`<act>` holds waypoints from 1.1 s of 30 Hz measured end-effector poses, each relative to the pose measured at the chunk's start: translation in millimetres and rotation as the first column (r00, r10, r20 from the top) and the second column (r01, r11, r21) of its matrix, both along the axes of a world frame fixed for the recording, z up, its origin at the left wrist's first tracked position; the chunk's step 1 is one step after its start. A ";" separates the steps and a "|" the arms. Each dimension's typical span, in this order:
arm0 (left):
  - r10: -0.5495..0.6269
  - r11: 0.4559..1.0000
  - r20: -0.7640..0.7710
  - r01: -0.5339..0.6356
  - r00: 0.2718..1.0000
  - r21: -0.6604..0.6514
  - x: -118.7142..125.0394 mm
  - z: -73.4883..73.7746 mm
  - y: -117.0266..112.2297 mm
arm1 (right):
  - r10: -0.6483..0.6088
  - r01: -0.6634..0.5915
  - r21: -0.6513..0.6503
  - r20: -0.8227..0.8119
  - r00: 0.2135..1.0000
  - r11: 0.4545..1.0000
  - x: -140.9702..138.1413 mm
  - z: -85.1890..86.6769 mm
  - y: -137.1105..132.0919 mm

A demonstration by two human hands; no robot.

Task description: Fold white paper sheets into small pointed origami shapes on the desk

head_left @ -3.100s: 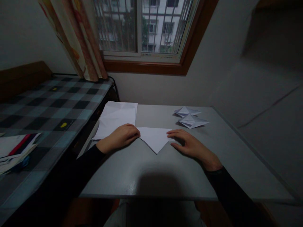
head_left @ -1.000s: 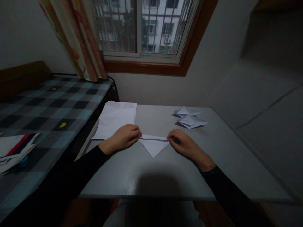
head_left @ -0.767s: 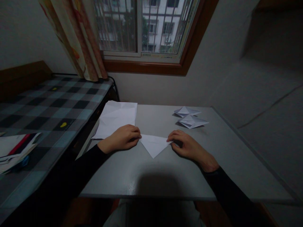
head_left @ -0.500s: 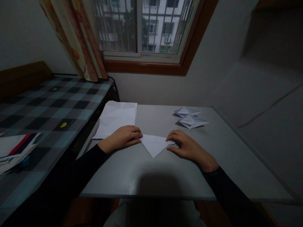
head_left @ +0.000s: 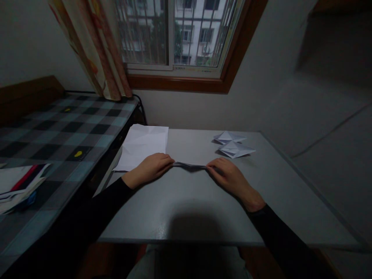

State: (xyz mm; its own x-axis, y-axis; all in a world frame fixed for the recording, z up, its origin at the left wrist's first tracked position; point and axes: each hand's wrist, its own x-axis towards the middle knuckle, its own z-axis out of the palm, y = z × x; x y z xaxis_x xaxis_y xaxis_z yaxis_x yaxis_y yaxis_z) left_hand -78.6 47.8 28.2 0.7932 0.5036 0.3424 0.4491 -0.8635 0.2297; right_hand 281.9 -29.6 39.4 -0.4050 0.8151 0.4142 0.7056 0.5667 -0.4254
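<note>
A folded sheet of white paper [head_left: 190,166] spans the gap between my hands over the table, seen almost edge-on as a thin grey strip. My left hand [head_left: 152,166] pinches its left end, thumb and fingers together. At the other end my right hand [head_left: 228,175] pinches the right tip in the same way. Two folded white paper shapes with pointed ends, a nearer one [head_left: 236,149] and a farther one [head_left: 228,137], rest on the table beyond my right hand. Behind my left hand lie stacked white paper sheets [head_left: 142,145].
The pale table [head_left: 188,217] stands below a barred window [head_left: 200,35]. To the left is a bed with a checked cover [head_left: 95,124], with folded papers or cloth [head_left: 20,182] on it. A patterned curtain [head_left: 99,50] hangs above the bed's far corner.
The folded paper lay flat as a downward-pointing triangle; now it is tipped up and shows its thin edge. Both hands have closed from a looser hold into pinches at its ends.
</note>
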 end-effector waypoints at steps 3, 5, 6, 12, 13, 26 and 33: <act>0.045 0.996 0.069 -0.039 0.997 -0.074 0.1 0.5 -0.5 | -0.056 0.055 -0.011 -0.057 0.997 0.998 -0.3 -5.2 1.8; 0.088 0.989 0.084 -0.077 0.993 -0.123 0.1 1.0 -0.4 | -0.084 0.079 -0.056 -0.088 0.993 0.995 0.4 -10.5 4.3; 0.112 0.986 0.080 -0.100 0.991 -0.137 0.2 1.1 -0.2 | -0.093 0.085 -0.078 -0.095 0.991 0.993 1.0 -13.0 5.8; 0.163 0.987 -0.046 -0.163 0.985 0.005 4.6 0.3 -2.4 | -0.114 0.110 -0.093 -0.042 0.993 0.990 1.5 -20.0 9.5; 0.169 0.985 -0.062 -0.166 0.984 0.047 6.0 -0.2 -4.1 | -0.118 0.116 -0.077 -0.018 0.993 0.990 0.1 -20.0 8.4; 0.055 0.970 -0.187 -0.008 0.981 0.242 15.8 5.9 -21.1 | -0.146 0.135 0.065 0.219 0.965 0.989 -15.5 -19.3 -17.2; 0.044 0.969 -0.210 0.010 0.977 0.248 18.0 7.7 -23.1 | -0.186 0.176 0.075 0.149 0.971 0.982 -16.7 -26.1 -34.4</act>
